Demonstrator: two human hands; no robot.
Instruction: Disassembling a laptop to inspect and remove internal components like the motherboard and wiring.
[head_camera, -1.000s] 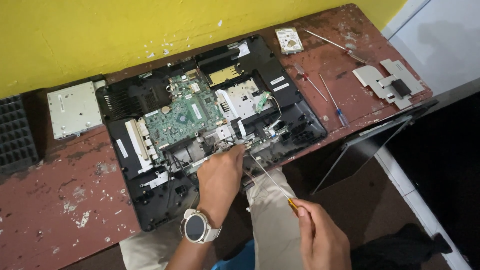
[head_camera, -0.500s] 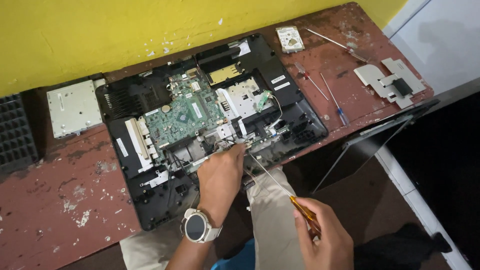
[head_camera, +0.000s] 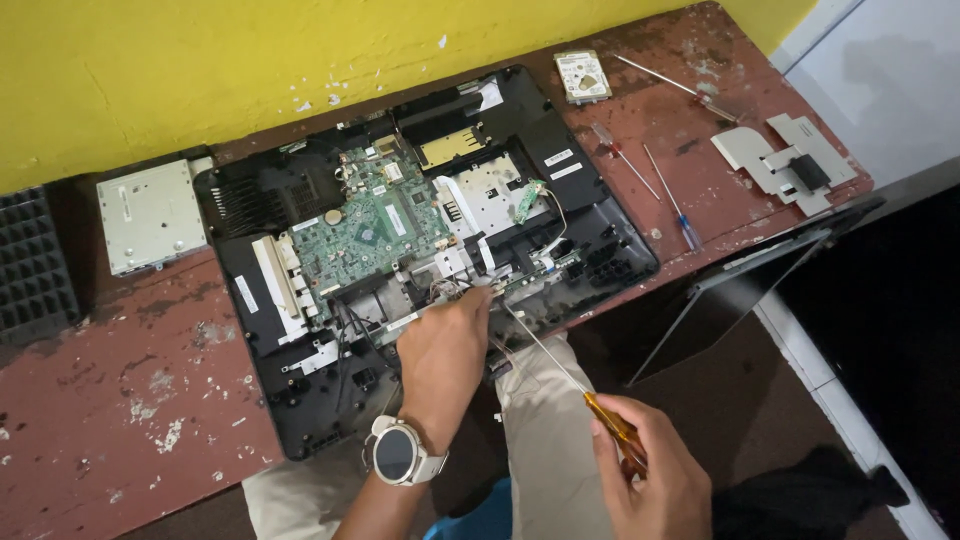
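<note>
At the table's (head_camera: 120, 420) near edge, my left hand (head_camera: 445, 345) pressed down on the opened computer chassis (head_camera: 300, 400), fingertips pinched together at a bundle of wires beside the green circuit board (head_camera: 370, 235). My right hand (head_camera: 650, 480), off the edge above my lap, gripped a yellow-handled screwdriver (head_camera: 560, 370), its tip at the chassis front. Bare, paint-chipped red wood lay open to the left; spare screwdrivers (head_camera: 665, 190) and a grey bracket (head_camera: 785, 160) crowded the right end, under a yellow wall (head_camera: 200, 60).
</note>
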